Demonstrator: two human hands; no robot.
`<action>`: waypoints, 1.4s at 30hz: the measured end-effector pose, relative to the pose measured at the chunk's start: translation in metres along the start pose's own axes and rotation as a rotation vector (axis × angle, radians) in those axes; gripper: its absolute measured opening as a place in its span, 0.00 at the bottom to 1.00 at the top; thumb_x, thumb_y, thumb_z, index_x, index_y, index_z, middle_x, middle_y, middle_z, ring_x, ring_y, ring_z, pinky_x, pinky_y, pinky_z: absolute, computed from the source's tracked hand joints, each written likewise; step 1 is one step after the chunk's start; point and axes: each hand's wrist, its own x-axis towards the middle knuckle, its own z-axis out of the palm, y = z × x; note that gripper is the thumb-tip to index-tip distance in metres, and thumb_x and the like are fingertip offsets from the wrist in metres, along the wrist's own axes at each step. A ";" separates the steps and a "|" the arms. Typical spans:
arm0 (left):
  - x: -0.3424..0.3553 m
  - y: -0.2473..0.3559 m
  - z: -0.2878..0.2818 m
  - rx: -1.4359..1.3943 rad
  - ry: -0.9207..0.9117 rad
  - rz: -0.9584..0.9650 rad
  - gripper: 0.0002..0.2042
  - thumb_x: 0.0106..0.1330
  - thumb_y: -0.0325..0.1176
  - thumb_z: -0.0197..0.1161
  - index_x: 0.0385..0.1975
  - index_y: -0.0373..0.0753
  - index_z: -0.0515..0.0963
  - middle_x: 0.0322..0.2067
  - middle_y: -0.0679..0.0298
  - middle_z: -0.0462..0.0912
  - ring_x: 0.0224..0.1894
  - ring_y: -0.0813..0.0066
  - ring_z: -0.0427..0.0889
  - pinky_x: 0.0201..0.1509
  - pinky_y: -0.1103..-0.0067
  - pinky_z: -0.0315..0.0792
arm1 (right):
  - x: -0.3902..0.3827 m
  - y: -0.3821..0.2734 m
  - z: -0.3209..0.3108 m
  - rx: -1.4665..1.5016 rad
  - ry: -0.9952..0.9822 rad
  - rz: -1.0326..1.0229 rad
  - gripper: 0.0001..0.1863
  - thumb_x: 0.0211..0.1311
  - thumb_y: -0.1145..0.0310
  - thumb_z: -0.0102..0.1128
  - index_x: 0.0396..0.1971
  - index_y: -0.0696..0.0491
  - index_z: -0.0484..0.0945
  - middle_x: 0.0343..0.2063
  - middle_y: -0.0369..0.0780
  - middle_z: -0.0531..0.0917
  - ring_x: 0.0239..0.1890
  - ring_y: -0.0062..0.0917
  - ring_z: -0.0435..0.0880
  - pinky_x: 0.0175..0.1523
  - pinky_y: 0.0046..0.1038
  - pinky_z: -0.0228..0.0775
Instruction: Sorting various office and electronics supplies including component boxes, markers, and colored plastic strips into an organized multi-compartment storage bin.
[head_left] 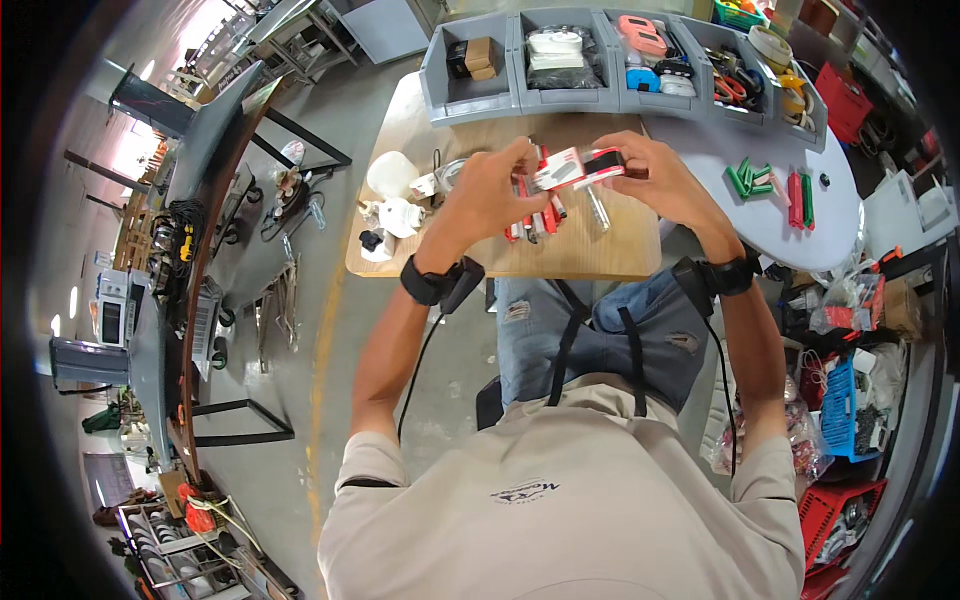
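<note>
A white microwave [112, 318] stands far left, a blue basket [838, 408] right.

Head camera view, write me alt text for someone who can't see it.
A person's left hand and right hand hold a small red-and-white package above a wooden table. White plug-like items sit at the table's left, and grey bins line the far side. To the right, small green pieces lie on a white table.
</note>
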 end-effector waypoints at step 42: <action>-0.084 -0.035 -0.036 0.449 -0.075 -0.349 0.19 0.50 0.38 0.74 0.38 0.37 0.75 0.29 0.52 0.82 0.37 0.49 0.82 0.39 0.63 0.73 | 0.009 -0.003 -0.005 0.352 0.447 -0.085 0.16 0.68 0.72 0.57 0.54 0.57 0.75 0.41 0.38 0.83 0.39 0.19 0.83 0.39 0.21 0.73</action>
